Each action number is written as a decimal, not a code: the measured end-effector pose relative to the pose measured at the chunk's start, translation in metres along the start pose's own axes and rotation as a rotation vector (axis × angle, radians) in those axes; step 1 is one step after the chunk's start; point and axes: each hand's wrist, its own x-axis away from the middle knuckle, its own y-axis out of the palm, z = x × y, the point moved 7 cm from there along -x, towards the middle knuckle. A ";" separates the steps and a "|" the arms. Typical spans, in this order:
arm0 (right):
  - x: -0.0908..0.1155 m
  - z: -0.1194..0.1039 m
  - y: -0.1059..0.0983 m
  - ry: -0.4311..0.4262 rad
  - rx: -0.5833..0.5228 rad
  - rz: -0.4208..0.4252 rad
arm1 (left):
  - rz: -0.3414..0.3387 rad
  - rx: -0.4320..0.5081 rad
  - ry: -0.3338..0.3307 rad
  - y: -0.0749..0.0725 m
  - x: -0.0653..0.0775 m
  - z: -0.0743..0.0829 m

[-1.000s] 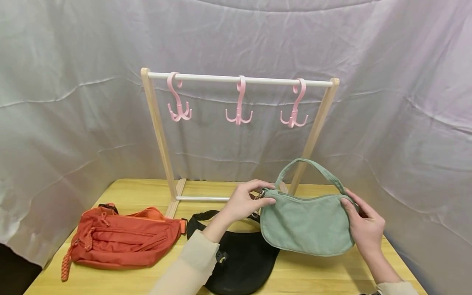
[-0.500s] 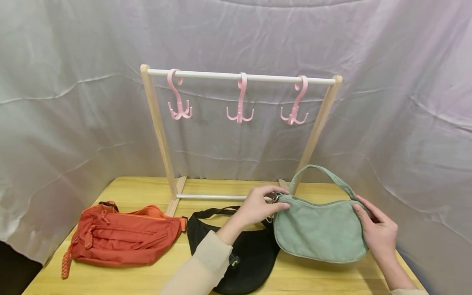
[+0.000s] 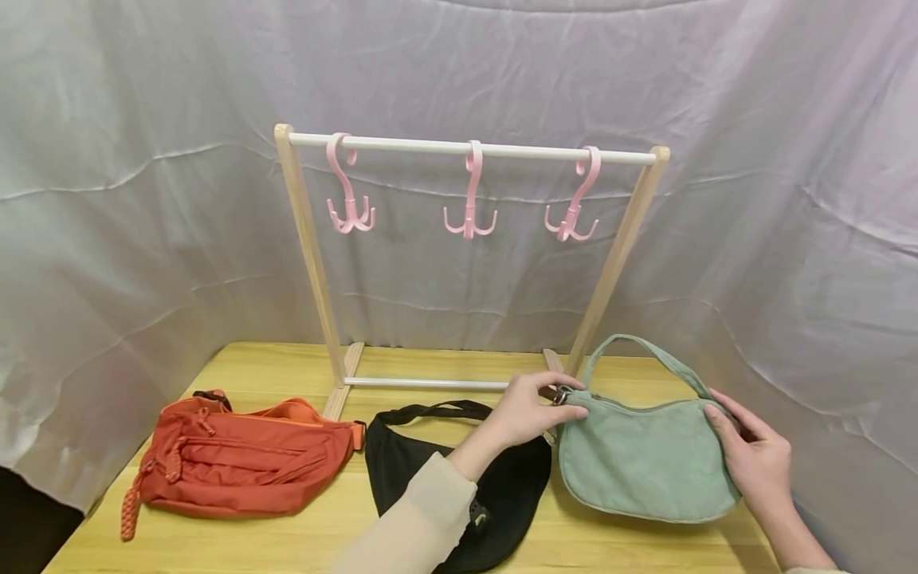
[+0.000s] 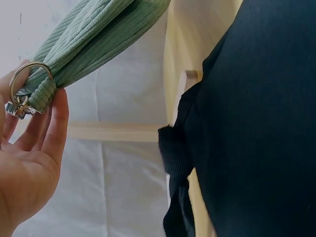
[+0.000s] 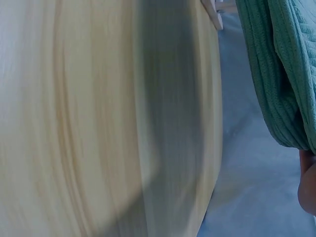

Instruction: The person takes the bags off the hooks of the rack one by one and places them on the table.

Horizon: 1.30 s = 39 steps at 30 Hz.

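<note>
A green corduroy handbag (image 3: 649, 462) is held between both hands at the right of the table, its short strap arching up. My left hand (image 3: 531, 410) pinches its upper left corner; in the left wrist view a metal ring (image 4: 30, 81) sits at that corner by the fingers. The right hand (image 3: 760, 458) grips the upper right corner, thumb on the front. In the right wrist view only a fingertip (image 5: 308, 190) shows below the bag. A black bag (image 3: 512, 486) lies under my left forearm, and a red-orange waist bag (image 3: 244, 462) lies to the left.
Behind the bags stands a wooden rack (image 3: 310, 247) with a white top bar (image 3: 409, 145). Three pink hooks hang from it: left (image 3: 350, 215), middle (image 3: 469, 215) and right (image 3: 571, 215). A grey cloth backdrop (image 3: 789, 159) surrounds the wooden table (image 3: 237, 550).
Both hands have carried the green handbag to the right and slightly down in the head view, away from the black bag. The grips look the same.
</note>
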 end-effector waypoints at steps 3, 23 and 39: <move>-0.003 0.004 -0.003 -0.007 0.021 -0.013 | -0.002 0.015 -0.015 0.006 -0.002 -0.002; -0.020 0.041 -0.013 -0.057 0.221 -0.199 | -0.093 0.016 -0.108 0.049 -0.006 -0.030; -0.029 0.061 -0.012 -0.081 0.392 -0.343 | -0.126 -0.091 -0.079 0.069 -0.013 -0.042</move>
